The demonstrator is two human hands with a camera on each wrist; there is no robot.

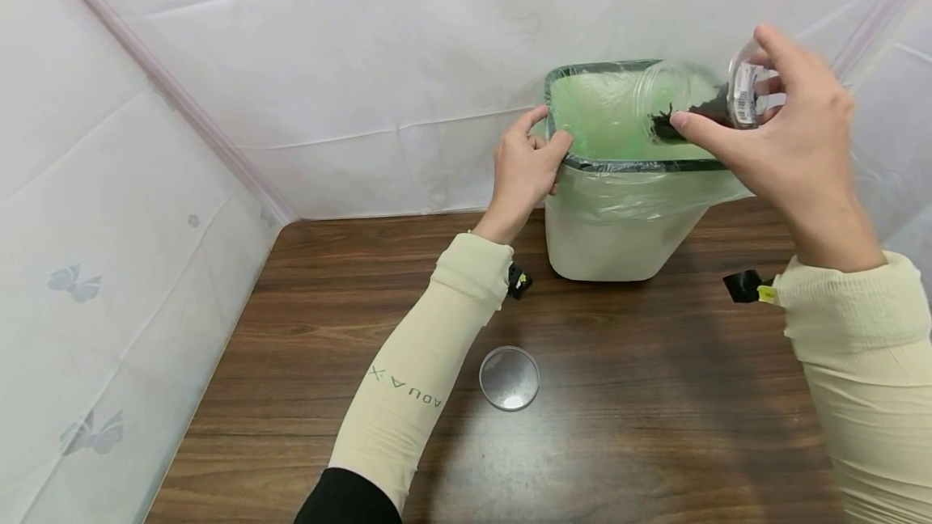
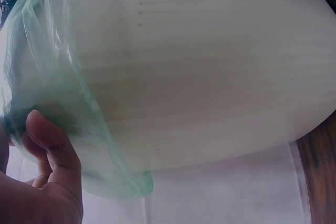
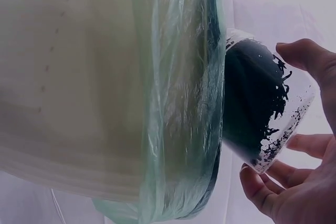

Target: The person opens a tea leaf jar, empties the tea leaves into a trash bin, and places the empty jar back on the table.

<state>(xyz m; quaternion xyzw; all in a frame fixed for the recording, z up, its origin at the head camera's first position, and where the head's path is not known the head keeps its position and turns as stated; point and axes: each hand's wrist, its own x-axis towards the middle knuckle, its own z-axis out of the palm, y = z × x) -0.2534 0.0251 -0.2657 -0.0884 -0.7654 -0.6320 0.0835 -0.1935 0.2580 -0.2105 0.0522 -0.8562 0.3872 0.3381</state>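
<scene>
A pale trash bin point(image 1: 604, 245) with a green plastic liner point(image 1: 619, 192) folded over its dark rim stands at the back of the table. My left hand point(image 1: 524, 164) grips the rim at its left corner, thumb on the near side. In my right hand point(image 1: 808, 144) is a clear plastic jar point(image 1: 670, 83), held on its side with its mouth over the bin. Dark shredded bits point(image 3: 254, 93) lie along the jar's lower wall and reach its mouth. A barcode label point(image 1: 744, 94) shows on the jar's base.
A round clear lid point(image 1: 510, 378) lies on the brown wooden table point(image 1: 619, 443), in front of the bin. White sheeting point(image 1: 379, 87) hangs behind the bin and along the left side.
</scene>
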